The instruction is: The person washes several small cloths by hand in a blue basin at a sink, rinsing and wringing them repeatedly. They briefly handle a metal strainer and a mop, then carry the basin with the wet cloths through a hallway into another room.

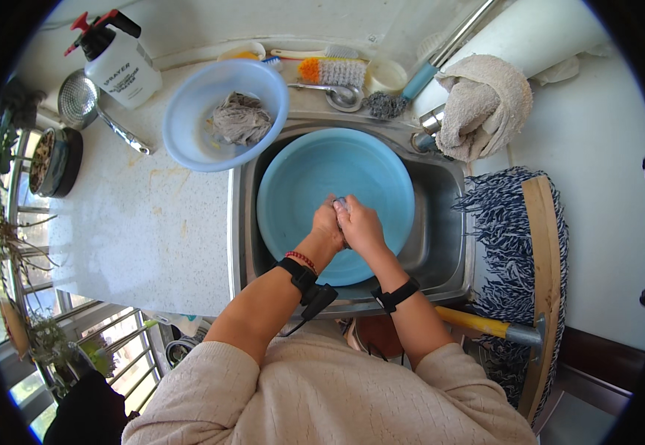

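Observation:
Both hands are together over the blue plastic basin (336,150), which stands in a stainless steel sink (447,233). My left hand (329,222) and my right hand (360,224) are closed around a small wet greyish cloth (341,202); only bits of it show between the fingers, and the rest is hidden. The basin appears to hold water. Up and to the left, a pale blue plastic bowl (184,117) holds a crumpled grey cloth (241,118) and overlaps the sink's corner.
A sprayer bottle (125,72) and a metal skimmer (80,100) lie left. Brushes (333,72) and a spoon (343,94) line the back ledge. A beige towel (483,105) wraps the faucet area at right, beside a mop head (500,250) with a wooden bar (545,250).

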`<act>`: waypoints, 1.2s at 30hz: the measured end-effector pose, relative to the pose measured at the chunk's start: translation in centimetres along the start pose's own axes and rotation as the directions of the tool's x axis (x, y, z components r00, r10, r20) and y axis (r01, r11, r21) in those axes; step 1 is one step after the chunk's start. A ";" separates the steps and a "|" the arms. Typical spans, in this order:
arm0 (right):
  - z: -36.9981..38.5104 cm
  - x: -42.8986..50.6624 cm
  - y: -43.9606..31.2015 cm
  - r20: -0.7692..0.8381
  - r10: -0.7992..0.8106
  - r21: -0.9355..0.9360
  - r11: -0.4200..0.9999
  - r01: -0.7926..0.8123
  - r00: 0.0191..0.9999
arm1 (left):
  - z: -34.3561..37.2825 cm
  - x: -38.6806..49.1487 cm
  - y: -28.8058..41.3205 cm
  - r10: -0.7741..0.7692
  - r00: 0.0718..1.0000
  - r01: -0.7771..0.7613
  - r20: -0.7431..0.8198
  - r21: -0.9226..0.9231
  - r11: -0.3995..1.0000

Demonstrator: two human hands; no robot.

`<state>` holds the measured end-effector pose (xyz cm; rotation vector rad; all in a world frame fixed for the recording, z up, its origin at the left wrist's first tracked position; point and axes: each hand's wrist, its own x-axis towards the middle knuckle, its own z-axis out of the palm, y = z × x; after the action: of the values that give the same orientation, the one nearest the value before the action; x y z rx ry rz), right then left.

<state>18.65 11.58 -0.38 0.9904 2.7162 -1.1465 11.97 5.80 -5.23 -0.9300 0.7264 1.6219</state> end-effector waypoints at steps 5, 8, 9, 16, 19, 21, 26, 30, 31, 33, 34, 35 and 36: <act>1.2 2.6 4.2 -0.111 0.187 0.212 0.964 -0.161 0.976 | -0.4 -0.3 -0.9 0.105 0.992 -0.094 -0.072 0.143 0.985; 1.3 3.7 7.6 -0.051 0.297 0.333 0.905 -0.264 0.954 | -1.8 -0.6 -0.8 0.280 0.960 -0.261 0.003 0.368 0.892; 0.9 4.2 8.4 -0.096 0.373 0.324 0.888 -0.325 0.923 | -2.5 -0.6 -0.2 0.324 0.946 -0.289 0.008 0.475 0.831; -1.1 2.7 6.0 -0.374 0.084 -0.430 0.867 -0.253 0.924 | -4.9 -1.2 4.3 0.815 0.578 -0.554 0.048 0.756 0.348; -2.5 2.9 4.2 -0.273 0.111 -0.470 0.852 -0.233 0.956 | -3.7 -3.1 5.6 0.721 0.682 -0.523 -0.126 0.605 0.600; -3.2 3.9 4.2 -0.087 0.284 -0.391 0.872 -0.294 0.955 | -2.9 -3.7 5.9 0.622 0.753 -0.504 -0.213 0.421 0.754; 1.7 5.0 5.9 0.170 0.090 -0.054 0.995 -0.082 0.981 | -3.2 -0.6 5.4 0.471 0.840 -0.441 -0.268 0.166 0.882; 6.8 3.3 6.4 0.454 -0.067 -0.372 0.892 0.258 0.888 | -5.0 2.3 4.4 0.498 0.814 -0.387 -0.299 0.359 0.849; 7.2 3.0 6.3 0.525 -0.085 -0.425 0.835 0.348 0.847 | -5.2 2.4 4.2 0.511 0.811 -0.373 -0.286 0.419 0.828; 7.1 2.9 5.8 0.530 0.020 -0.510 0.806 0.300 0.848 | -5.4 2.2 3.7 0.514 0.811 -0.318 -0.278 0.529 0.787; 6.8 3.1 5.5 0.461 0.137 -0.543 0.825 0.156 0.877 | -5.3 1.9 3.5 0.485 0.817 -0.282 -0.313 0.516 0.809; 6.4 3.2 5.2 0.368 0.264 -0.591 0.806 0.006 0.892 | -5.1 1.6 3.4 0.500 0.798 -0.248 -0.337 0.572 0.782; 6.5 3.1 4.8 0.398 0.246 -0.607 0.793 0.053 0.884 | -5.0 1.3 3.3 0.513 0.773 -0.203 -0.373 0.621 0.757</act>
<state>17.51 11.58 -8.93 0.6408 2.3353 -0.3514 9.66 1.48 -8.95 -0.8217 1.7729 1.3451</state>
